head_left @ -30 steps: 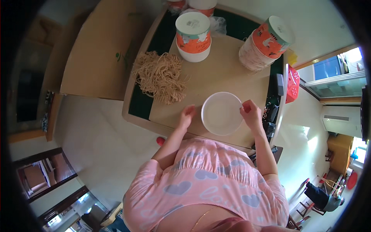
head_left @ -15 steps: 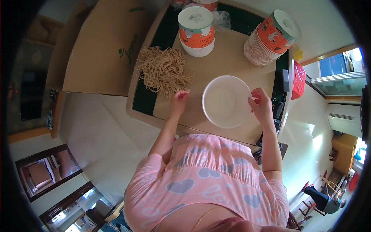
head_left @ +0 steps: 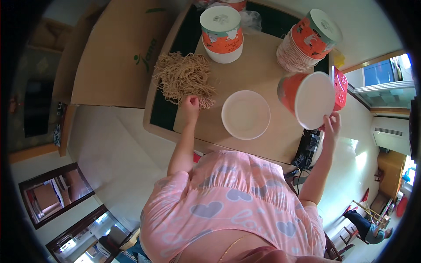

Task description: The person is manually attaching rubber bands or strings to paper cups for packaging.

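Two hands work at the near side of the desk (head_left: 151, 130), in front of a pink garment (head_left: 237, 193): the right hand (head_left: 332, 125) has its fingers closed on the near rim of an orange-sided tub (head_left: 315, 100), held tilted over the right edge with its white mouth turned toward the person, while the left hand (head_left: 191, 106) is curled nearly shut at the near end of a tangled heap of tan strands (head_left: 184, 76); whether any strand is caught between its fingertips I cannot tell. Between the hands, on the brown board (head_left: 250, 79), sits a white round tub (head_left: 245, 115), open side up and touched by neither. Half a second ago a single mouth showed there, with the right hand at its rim; now two show well apart, which suggests that one had nested in the other, and leaves the middle tub uncovered while the right hand carries its mate aside. Over the same span the left hand has shifted a little left, to the strands. Right of the board lie black devices (head_left: 308, 147); farther off, a red basket (head_left: 340, 90) is partly behind the held tub, and upturned tubs stand as a left stack (head_left: 222, 39) and a right stack (head_left: 307, 41), with clear plastic (head_left: 251, 22) beyond
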Action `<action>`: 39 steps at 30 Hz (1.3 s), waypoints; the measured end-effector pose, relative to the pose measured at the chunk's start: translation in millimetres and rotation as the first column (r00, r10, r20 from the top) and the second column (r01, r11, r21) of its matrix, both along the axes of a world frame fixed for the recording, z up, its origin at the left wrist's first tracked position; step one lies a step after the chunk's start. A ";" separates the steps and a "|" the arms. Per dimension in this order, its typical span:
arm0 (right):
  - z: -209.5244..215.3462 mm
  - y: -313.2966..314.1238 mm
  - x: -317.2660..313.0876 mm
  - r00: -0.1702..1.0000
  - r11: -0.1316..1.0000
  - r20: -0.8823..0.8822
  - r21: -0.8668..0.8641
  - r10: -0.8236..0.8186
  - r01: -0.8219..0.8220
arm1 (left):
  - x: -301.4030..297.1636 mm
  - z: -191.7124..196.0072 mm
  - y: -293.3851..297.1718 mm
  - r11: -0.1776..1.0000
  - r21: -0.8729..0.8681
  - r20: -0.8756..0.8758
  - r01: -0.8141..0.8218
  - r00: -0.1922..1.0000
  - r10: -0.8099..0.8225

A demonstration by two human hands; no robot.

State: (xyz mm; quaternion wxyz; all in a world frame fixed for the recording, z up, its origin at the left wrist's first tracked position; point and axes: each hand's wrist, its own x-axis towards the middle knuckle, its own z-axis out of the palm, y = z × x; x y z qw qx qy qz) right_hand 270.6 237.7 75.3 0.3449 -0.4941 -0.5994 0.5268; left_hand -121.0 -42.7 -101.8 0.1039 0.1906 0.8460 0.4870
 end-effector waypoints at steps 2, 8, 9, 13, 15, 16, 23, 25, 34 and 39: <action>-39.2 4.2 13.4 0.998 0.999 0.069 -0.042 -0.008 0.011 | -5.4 10.2 4.2 0.981 -0.184 -0.272 -0.057 0.962 0.004; -81.5 -2.0 10.0 0.984 0.997 0.176 -0.068 -0.012 0.024 | -32.3 -7.2 4.9 0.961 -0.271 -0.416 -0.047 0.906 -0.073; -81.3 -2.9 7.6 0.984 0.997 0.177 -0.068 -0.019 0.031 | -32.2 -5.8 8.4 0.962 -0.271 -0.415 -0.040 0.906 -0.079; -78.4 -4.3 3.5 0.974 0.996 0.225 -0.084 0.036 -0.018 | -40.2 0.8 9.9 0.949 -0.316 -0.280 -0.005 0.956 -0.089; -73.9 -6.8 5.4 0.951 0.996 0.309 0.076 0.019 -0.045 | -46.0 15.7 7.5 0.974 -0.226 -0.135 0.001 0.990 -0.032; -72.2 -6.4 8.2 0.951 0.996 0.308 0.074 0.016 -0.041 | -48.3 27.7 4.8 0.988 -0.153 -0.139 -0.001 0.990 -0.021; -40.6 -12.9 8.7 0.942 0.964 0.334 0.262 -0.044 -0.048 | -46.9 198.8 -8.5 0.880 0.472 -0.014 -0.045 0.998 0.058; -24.8 -23.0 -4.9 0.979 0.971 0.200 0.239 -0.032 -0.017 | -36.0 251.8 -10.7 0.786 0.618 -0.111 0.002 0.990 0.085; 75.4 -122.4 -80.8 0.908 0.824 -0.178 0.512 0.380 -0.245 | 72.3 358.7 -57.5 0.349 0.651 -0.599 0.674 0.739 -0.309; 101.5 -171.8 -118.6 0.500 0.604 -0.359 0.301 0.789 -0.738 | 117.0 317.5 8.6 0.641 0.075 -0.507 0.764 0.582 -0.635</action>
